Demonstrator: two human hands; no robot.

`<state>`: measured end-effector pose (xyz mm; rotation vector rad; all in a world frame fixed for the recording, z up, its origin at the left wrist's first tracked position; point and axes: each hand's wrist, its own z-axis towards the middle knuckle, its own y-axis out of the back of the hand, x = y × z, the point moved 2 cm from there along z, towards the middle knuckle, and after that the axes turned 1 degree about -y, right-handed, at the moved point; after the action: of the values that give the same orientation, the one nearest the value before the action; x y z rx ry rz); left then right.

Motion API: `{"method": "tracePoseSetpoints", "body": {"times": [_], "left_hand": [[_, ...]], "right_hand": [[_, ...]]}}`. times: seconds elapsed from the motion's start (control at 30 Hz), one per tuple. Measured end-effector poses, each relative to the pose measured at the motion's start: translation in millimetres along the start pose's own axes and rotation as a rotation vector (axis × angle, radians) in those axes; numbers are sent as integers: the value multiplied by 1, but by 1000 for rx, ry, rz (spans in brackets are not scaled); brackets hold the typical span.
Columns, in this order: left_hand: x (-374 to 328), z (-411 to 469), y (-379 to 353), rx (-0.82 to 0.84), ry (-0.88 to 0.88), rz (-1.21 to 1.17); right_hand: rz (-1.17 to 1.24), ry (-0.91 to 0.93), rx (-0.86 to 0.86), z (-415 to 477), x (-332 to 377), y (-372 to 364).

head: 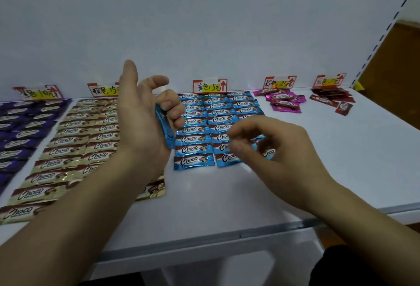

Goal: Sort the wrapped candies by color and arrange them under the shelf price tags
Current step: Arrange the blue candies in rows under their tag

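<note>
Blue Choco candies (195, 140) lie in neat columns under the blue price tag (210, 86) on the white shelf (227, 199). My left hand (143, 112) is raised over the gold rows and holds a blue candy (165, 129) on edge between curled fingers and palm. My right hand (270, 147) hovers over the right blue column, fingers curled around a blue candy (269, 152) at the front end of that column. Purple candies (20, 131) and gold candies (75, 147) fill rows at the left.
Pink candies (283, 101) lie loosely piled under a pink tag (280, 82). Dark red candies (331, 100) sit under the far-right tag (329, 80). The shelf's front edge (238, 233) runs below my arms, and a slotted upright (384, 33) stands at the right.
</note>
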<state>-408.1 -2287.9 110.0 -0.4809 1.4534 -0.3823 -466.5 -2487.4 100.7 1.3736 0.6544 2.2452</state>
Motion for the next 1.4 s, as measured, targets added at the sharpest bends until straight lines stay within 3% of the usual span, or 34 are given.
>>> {"method": "tracePoseSetpoints", "body": {"times": [0.17, 0.4, 0.47, 0.57, 0.63, 0.7, 0.83, 0.97, 1.07, 1.27, 1.4], "left_hand": [[-5, -5, -5, 90, -92, -37], [-6, -6, -3, 199, -353, 248], [-5, -4, -1, 207, -392, 320], [-3, 0, 0, 210, -407, 482], [1, 3, 1, 223, -312, 561], [5, 4, -1, 257, -249, 658], [9, -10, -3, 326, -320, 944], [8, -11, -3, 344, -348, 1327], [8, -7, -4, 381, -375, 1581], [12, -2, -1, 422, -338, 1842], [14, 1, 0, 446, -361, 1873]], "right_hand": [[370, -147, 74, 43, 42, -53], [618, -271, 170, 54, 45, -58], [437, -142, 88, 45, 35, -43], [-124, 229, -21, 16, 11, -9], [-370, 387, 4, -3, -4, 1], [-473, 428, 67, -18, -17, 2], [-510, 361, 201, -37, -27, -1], [-417, 285, 84, -47, -27, 4], [-428, 273, 149, -49, -25, 0], [-386, 208, 212, -41, -23, 2], [-497, 201, 366, -26, -18, 2]]}}
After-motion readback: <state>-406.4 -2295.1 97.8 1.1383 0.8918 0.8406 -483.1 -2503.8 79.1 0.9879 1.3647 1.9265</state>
